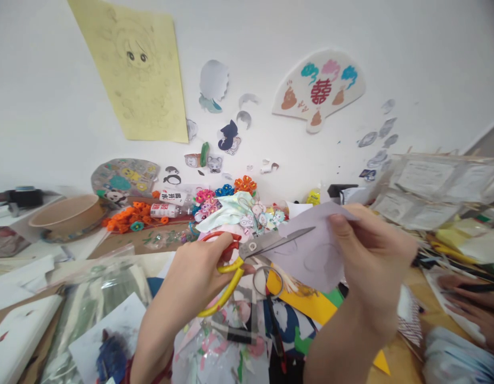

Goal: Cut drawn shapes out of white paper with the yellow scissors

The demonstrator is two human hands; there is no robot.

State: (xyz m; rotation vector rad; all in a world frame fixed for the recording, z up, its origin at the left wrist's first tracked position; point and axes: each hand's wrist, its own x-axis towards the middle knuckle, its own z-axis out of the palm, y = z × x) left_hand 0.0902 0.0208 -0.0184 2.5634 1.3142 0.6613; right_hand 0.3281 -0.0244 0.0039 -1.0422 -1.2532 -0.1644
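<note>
My left hand is wrapped round the red and yellow handles of a pair of scissors. The scissor blades point right and lie at the upper left part of a pale sheet of paper with faint drawn curves. My right hand pinches that sheet near its upper right corner, thumb on the near side. Below the scissors, a ring-shaped item and a second pair of scissors lie among coloured paper scraps.
Flower crafts, two bottles and a bowl stand along the wall. A fan-shaped cutout hangs above. At the far right another person's hands rest over paper. Plastic bags lie at the left.
</note>
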